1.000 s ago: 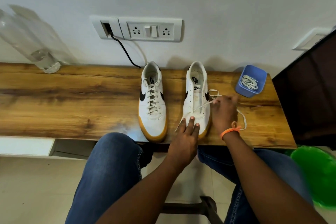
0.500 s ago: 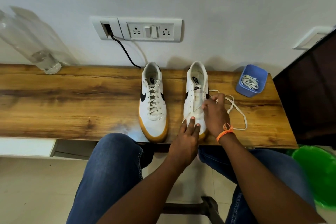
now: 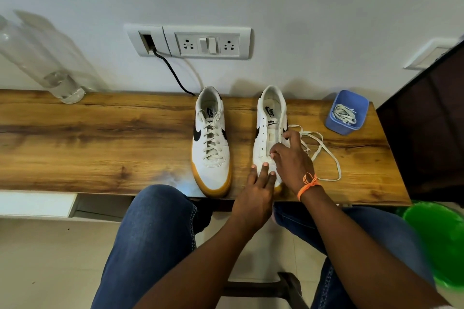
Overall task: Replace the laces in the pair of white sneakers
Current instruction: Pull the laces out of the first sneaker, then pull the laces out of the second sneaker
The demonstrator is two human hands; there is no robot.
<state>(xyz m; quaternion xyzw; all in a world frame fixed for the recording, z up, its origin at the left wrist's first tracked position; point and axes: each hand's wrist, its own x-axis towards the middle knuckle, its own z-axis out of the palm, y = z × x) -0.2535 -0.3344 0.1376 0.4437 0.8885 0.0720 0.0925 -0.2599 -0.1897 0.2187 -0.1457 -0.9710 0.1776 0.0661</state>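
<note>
Two white sneakers are stood side by side on the wooden worktop [image 3: 100, 138], toes toward the person: the left sneaker [image 3: 211, 143] is fully laced, while the right sneaker [image 3: 270, 128] shows bare eyelets. The toe of the right sneaker is pressed by the straight fingers of the left hand [image 3: 254, 193], and the loose lace [image 3: 324, 155], trailing over the worktop beside that sneaker, is pinched near the lower eyelets by the curled fingers of the right hand [image 3: 293, 160]. Spare laces [image 3: 344, 114] are kept in a blue cup [image 3: 337, 125] near the wall.
</note>
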